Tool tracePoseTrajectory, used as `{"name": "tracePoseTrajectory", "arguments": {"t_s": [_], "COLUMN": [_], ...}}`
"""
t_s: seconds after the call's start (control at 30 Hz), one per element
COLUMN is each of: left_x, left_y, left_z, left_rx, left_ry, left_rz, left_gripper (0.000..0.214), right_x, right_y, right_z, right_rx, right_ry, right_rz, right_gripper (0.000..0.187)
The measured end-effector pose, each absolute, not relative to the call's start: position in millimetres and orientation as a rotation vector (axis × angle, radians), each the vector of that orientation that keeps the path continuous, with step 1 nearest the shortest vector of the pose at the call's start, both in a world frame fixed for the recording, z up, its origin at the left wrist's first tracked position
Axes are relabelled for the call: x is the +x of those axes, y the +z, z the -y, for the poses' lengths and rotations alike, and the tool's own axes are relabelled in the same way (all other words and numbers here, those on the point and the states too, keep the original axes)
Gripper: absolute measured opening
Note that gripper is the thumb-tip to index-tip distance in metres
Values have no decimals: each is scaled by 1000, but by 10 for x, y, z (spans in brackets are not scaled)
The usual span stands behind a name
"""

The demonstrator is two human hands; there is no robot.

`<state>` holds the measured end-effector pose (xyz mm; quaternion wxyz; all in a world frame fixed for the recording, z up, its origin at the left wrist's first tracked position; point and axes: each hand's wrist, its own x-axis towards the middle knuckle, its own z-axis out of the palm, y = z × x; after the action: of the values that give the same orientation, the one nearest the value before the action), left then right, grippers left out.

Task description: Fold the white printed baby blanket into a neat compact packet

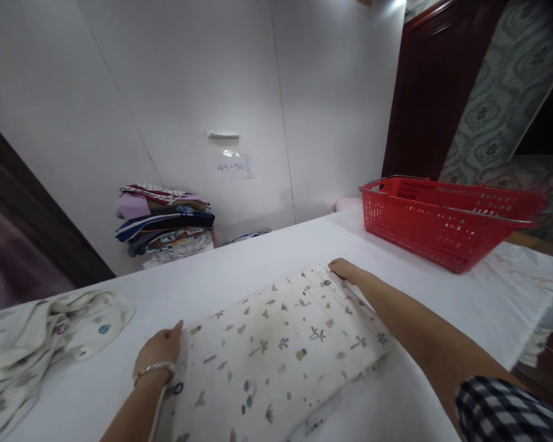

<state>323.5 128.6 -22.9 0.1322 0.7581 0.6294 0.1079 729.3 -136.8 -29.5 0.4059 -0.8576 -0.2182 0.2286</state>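
A folded white cloth (276,350) printed with small plants lies flat on the white table (239,270) in front of me. My left hand (159,347) rests at the cloth's near left corner, fingers curled over its edge; a bracelet sits on that wrist. My right hand (345,269) reaches to the far right corner and pinches the edge there, fingers closed.
A red plastic basket (442,224) stands on the table at the right. A crumpled pale printed cloth (41,337) lies at the left edge. A stack of folded clothes (166,227) sits behind the table against the white wall. A dark door is at the far right.
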Motion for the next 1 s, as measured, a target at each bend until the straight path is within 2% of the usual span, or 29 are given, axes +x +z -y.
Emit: {"name": "tracePoseTrajectory", "arguments": {"t_s": [0.13,0.27,0.47,0.7,0.87,1.0], "left_x": [3185,3177,3220,3121,3070,3074], "left_y": [-180,-197,-168,-191,-169,-114], "left_z": [-1131,-1010,-969,-925,-701,-553], "left_rx": [2129,2162,2186,2205,2274,2336], "left_ry": [163,48,-15,-25,-68,-66], "left_rz": [-1846,-1872,-1892,-1822,-1824,-1844], "left_gripper": [65,55,52,60,64,57], "right_x": [7280,7238,7213,7190,7087,7044], "right_y": [-251,-282,-363,-265,-209,-187], "right_z": [1462,1442,1364,1624,1760,1782], "right_rx": [-2125,-2125,-2171,-2120,-2102,-2100], "right_ry": [661,570,502,653,703,718], "right_rz": [561,510,378,457,464,421], "right_gripper": [9,10,9,31,25,21]}}
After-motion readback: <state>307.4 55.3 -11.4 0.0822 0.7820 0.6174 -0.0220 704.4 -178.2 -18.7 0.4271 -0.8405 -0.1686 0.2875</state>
